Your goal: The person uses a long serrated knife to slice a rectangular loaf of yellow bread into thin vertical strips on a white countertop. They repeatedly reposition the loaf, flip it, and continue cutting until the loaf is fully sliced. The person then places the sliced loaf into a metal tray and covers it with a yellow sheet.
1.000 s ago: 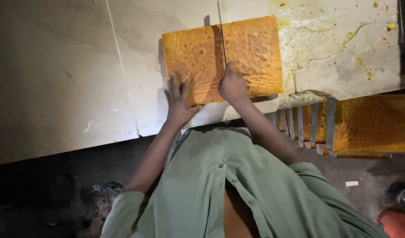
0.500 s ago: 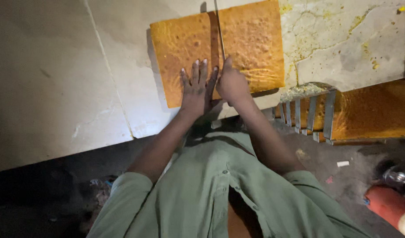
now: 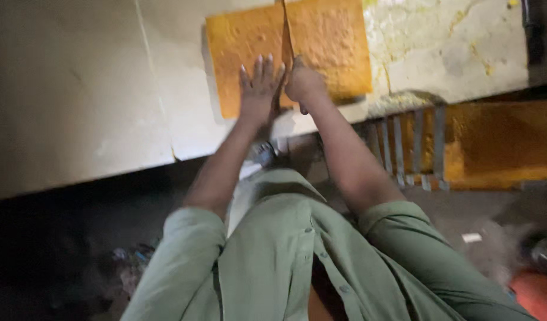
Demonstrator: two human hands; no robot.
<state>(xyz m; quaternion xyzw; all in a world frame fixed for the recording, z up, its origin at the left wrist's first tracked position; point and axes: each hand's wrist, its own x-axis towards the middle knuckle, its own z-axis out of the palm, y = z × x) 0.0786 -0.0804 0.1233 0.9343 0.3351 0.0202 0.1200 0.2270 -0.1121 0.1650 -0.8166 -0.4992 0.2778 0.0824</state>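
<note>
Head view: the left hand [image 3: 258,89] lies flat, fingers spread, pinning the orange slab [image 3: 250,41] on the pale worktop [image 3: 77,89]. Right beside it, the right hand [image 3: 303,86] is fisted around a knife [image 3: 287,32], its blade running up the slab's cut. No packages or labels show.

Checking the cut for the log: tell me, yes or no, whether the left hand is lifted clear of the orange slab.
No: the left hand lies flat, fingers spread, on the orange slab beside the cut line.
</note>
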